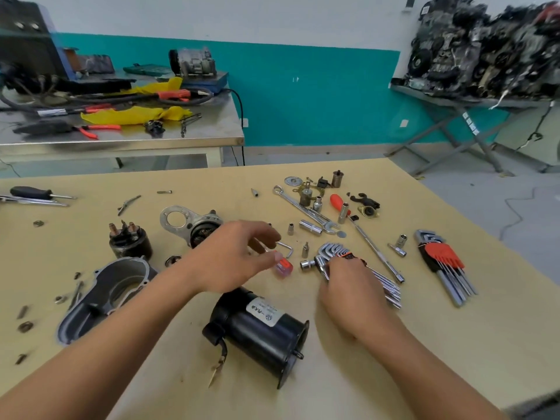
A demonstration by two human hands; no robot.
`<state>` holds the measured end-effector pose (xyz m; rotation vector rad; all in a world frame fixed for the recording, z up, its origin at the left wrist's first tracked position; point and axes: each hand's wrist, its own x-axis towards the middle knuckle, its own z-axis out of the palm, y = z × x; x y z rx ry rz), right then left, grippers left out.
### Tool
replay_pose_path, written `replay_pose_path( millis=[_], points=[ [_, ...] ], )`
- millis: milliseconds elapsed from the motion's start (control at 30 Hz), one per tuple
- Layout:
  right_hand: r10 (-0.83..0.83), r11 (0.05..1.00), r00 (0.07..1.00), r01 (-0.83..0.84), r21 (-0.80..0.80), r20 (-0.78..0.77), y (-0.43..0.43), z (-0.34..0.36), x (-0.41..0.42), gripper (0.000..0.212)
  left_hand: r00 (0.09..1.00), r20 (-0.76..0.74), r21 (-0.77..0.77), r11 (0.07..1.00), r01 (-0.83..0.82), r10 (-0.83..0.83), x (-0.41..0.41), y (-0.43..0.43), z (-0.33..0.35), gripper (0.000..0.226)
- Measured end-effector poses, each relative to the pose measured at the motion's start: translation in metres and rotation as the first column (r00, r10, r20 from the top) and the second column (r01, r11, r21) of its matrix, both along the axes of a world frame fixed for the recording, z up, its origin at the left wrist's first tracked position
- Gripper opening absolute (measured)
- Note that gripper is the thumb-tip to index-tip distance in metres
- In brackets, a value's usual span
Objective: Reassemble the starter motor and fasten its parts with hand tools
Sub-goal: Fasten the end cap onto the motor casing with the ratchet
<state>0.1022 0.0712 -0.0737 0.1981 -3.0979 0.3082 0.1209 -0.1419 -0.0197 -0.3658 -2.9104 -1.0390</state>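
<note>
We saw the left hand (239, 256) over a bent hex key (286, 247), grip unclear. The right hand (348, 286) was clamped on the hex key set (336, 251). The motor housing (260, 328) lay near-centre on the worktop (454, 344). Risk: a forearm could nudge the round housing rolling, or scatter the loose sockets (310, 227).

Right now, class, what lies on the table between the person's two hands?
In the head view, a small red-and-clear stubby handle and a silver socket lie between the left hand and the right hand, with a bent metal rod just behind them.
</note>
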Motion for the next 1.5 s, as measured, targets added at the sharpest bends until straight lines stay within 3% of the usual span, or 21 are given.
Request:
replay_pose_path(
  millis=[133,267,400,500,567,667,733,833,900,1000,1200,1367,1500],
  points=[
    [0.036,0.965,0.999,-0.027,-0.262,0.03,0.007,-0.004,0.0,0.006,0.999,-0.005,-0.108,0.993,0.038,-0.039,-0.022,0.017,-0.003,0.031],
    [0.008,0.85,0.987,-0.092,-0.518,-0.163,0.013,0.001,-0.001,0.007,0.998,-0.026,-0.098,0.994,0.046,-0.048,-0.035,0.03,0.001,0.028],
    [0.014,0.701,0.962,-0.204,-0.683,-0.273,0.007,0.026,-0.011,0.034,0.999,0.021,0.187,0.982,0.037,-0.042,-0.045,0.039,0.014,0.02],
    [0.037,0.58,0.959,-0.248,-0.776,-0.279,0.0,0.042,-0.023,0.057,0.997,0.062,0.458,0.887,-0.063,0.039,-0.053,0.037,0.021,0.015],
    [0.063,0.519,0.957,-0.275,-0.809,-0.285,-0.006,0.042,-0.032,0.053,0.993,0.096,0.567,0.816,-0.111,0.069,-0.058,0.036,0.023,0.011],
    [0.031,0.455,0.965,-0.247,-0.856,-0.262,-0.016,0.031,-0.046,0.043,0.983,0.138,0.592,0.786,-0.181,0.122,-0.068,0.03,0.02,0.013],
    [-0.071,0.442,0.971,-0.174,-0.88,-0.228,-0.015,0.027,-0.057,0.037,0.97,0.135,0.5,0.832,-0.242,0.201,-0.079,0.022,0.017,0.017],
    [-0.153,0.424,0.961,-0.145,-0.894,-0.229,-0.005,0.019,-0.07,0.038,0.956,-0.043,-0.011,0.957,-0.291,0.29,-0.103,0.011,0.015,0.022],
    [-0.168,0.459,0.955,-0.144,-0.877,-0.244,0.001,0.012,-0.073,0.038,0.963,-0.063,-0.307,0.913,-0.27,0.264,-0.121,0.013,0.014,0.026],
    [-0.164,0.517,0.96,-0.111,-0.849,-0.226,0.007,0.002,-0.075,0.043,0.974,0.002,-0.528,0.827,-0.192,0.227,-0.144,0.019,0.008,0.031],
    [-0.128,0.535,0.968,-0.115,-0.837,-0.214,0.012,-0.001,-0.073,0.047,0.975,0.163,-0.539,0.842,-0.037,0.147,-0.161,0.024,-0.003,0.035],
    [-0.115,0.511,0.972,-0.121,-0.851,-0.207,0.011,-0.003,-0.075,0.046,0.977,0.088,-0.438,0.889,-0.136,0.193,-0.151,0.012,-0.013,0.051],
    [-0.123,0.489,0.971,-0.122,-0.864,-0.207,0.007,-0.003,-0.075,0.044,0.973,0.094,-0.498,0.856,-0.138,0.212,-0.136,0.001,-0.015,0.048]
  ],
)
